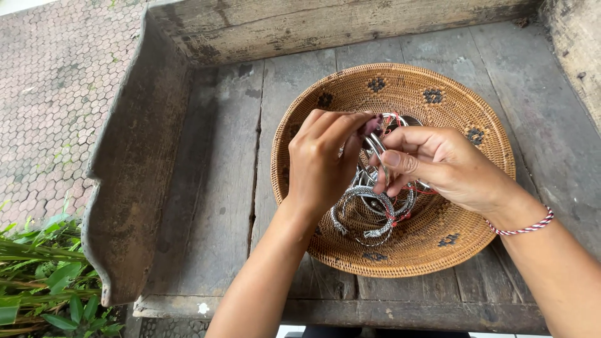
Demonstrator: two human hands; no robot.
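A round woven basket (438,87) with dark diamond marks rests on a weathered wooden bench. Inside it lie several silver woven bracelets (369,213) tied with red thread. My left hand (322,163) hovers over the basket with its fingertips pinched on a small pinkish piece at the top of one silver bracelet (374,145). Facing it from the right, my right hand (432,163) grips the same bracelet between thumb and fingers. A red and white cord band (523,228) circles my right wrist.
The grey plank bench (219,188) has a raised curved side (134,163) on the left and a backboard (325,25) at the far edge. Patterned paving (56,94) lies beyond on the left, with green plants (44,281) at the lower left.
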